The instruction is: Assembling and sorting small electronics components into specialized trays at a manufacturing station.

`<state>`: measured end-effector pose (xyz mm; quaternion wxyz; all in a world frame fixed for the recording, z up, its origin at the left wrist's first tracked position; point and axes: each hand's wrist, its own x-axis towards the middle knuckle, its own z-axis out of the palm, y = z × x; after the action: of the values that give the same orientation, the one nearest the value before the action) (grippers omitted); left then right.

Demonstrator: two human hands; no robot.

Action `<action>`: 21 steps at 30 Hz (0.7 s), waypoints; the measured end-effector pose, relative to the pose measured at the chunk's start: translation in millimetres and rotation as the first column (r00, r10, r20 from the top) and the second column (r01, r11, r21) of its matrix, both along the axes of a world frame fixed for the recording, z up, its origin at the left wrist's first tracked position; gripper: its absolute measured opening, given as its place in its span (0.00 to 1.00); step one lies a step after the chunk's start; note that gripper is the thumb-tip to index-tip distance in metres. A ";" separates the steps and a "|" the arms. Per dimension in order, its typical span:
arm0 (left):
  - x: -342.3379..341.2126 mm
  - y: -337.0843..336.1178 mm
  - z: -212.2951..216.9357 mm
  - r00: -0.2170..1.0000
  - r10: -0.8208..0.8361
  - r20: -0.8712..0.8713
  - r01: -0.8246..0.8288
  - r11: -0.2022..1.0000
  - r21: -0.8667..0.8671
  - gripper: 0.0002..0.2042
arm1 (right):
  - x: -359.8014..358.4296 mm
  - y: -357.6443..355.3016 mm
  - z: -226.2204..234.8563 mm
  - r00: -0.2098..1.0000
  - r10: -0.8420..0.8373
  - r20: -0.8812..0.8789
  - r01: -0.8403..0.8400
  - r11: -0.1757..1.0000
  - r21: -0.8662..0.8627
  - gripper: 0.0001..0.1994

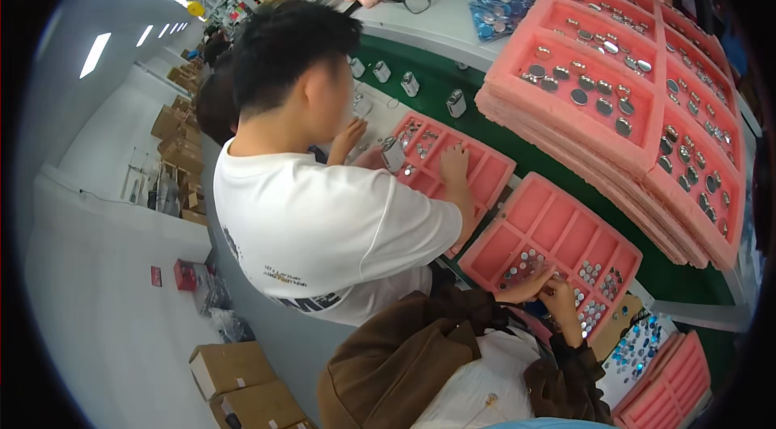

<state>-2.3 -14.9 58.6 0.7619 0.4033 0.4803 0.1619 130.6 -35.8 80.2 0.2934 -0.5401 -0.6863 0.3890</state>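
Note:
My left hand (525, 289) and my right hand (561, 305) are close together over the near edge of a pink foam tray (529, 223). The fingers of both are bent into pinches. What they hold, if anything, is too small to make out. Under and beside my hands, the tray's near compartments contain many small round silver pieces (592, 271), some with dark faces. Its far compartments show bare pink foam. Brown sleeves cover my forearms.
On my left, a co-worker in a white shirt (323, 211) handles another divided pink tray (493, 178). Stacked pink trays (566, 126) of round shiny parts rise at far right. Blue-filmed discs (638, 352) and more pink trays (667, 389) lie near right. A green conveyor belt (432, 94) carries small silver boxes.

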 end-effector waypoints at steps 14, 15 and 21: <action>-4.7 8.3 12.2 0.975 -0.068 0.211 0.065 0.998 0.023 0.19 | 8.3 -3.5 -5.6 0.935 -0.322 -0.146 0.308 0.945 -0.111 0.05; -3.4 6.9 17.5 0.986 -0.030 0.163 0.025 0.999 0.036 0.18 | 15.4 -3.0 -12.3 0.884 -0.412 -0.220 0.385 0.909 -0.158 0.05; -6.5 12.7 -10.6 0.939 -0.207 0.275 0.139 0.959 0.248 0.11 | 27.2 -13.4 -48.8 0.769 -0.497 -0.402 0.331 0.848 -0.415 0.08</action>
<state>-8.8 -2.1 48.0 0.7862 0.4987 0.3010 0.2062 157.7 -49.2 31.3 0.4469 -0.6015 -0.3768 0.5445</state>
